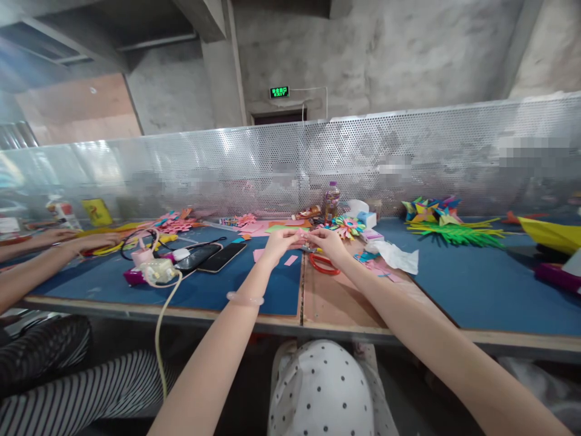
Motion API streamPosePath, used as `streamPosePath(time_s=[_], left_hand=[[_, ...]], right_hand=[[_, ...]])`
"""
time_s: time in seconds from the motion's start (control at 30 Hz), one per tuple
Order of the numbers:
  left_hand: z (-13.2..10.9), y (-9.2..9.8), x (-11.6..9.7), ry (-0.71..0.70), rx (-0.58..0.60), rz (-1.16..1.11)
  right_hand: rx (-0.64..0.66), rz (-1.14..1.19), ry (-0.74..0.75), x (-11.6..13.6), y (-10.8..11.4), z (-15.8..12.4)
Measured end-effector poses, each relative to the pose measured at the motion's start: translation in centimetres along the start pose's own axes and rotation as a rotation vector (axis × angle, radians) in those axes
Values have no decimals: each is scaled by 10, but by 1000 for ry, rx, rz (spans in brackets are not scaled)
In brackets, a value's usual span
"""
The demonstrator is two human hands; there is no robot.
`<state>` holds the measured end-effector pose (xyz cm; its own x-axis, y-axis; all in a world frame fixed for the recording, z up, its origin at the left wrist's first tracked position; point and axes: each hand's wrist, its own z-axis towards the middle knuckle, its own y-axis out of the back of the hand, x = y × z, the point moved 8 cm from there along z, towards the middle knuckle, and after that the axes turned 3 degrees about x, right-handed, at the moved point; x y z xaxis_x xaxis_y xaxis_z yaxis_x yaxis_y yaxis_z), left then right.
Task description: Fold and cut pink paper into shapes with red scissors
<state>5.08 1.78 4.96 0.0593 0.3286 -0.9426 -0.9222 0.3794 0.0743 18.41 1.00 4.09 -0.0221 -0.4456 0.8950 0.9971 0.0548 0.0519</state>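
My left hand (282, 243) and my right hand (327, 242) meet over the middle of the workbench, fingertips pinched close together. Between them shows a small piece of pink paper (300, 232), held by both hands; its exact shape is too small to tell. Just below my right hand lie scissors with red-orange handles (324, 264), their blades partly hidden under the fingers. A cut pink paper strip (291, 260) rests on the blue mat beside my left hand. Pink paper sheets (256, 228) lie behind the hands.
A paper flower (348, 227), a bottle (331, 201) and a crumpled tissue (396, 257) lie right of centre. Green paper strips (458, 232) sit farther right. Left are a phone (222, 257) and a power strip (158, 270) with a cable. A co-worker's arms (54, 257) reach in from the left.
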Motion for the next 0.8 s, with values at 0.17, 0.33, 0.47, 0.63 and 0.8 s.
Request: streamPosePath(time_s=[0.17,0.33,0.47,0.63,0.8], left_hand=[[2,2,3,-4,-3,-7],[0,2,0,-15,-21,-8],[-2,-1,-3,-3,-10,17],[-4,-8,1,31,52,55],[-4,-9,4,43,75,66]], right_hand=[[5,23,-12,-1,0,0],[-10,10,-10,0,0,-1],[-17,4,17,5,0,-2],[-10,-29,80,11,-3,-3],[6,-81,91,12,-4,-2]])
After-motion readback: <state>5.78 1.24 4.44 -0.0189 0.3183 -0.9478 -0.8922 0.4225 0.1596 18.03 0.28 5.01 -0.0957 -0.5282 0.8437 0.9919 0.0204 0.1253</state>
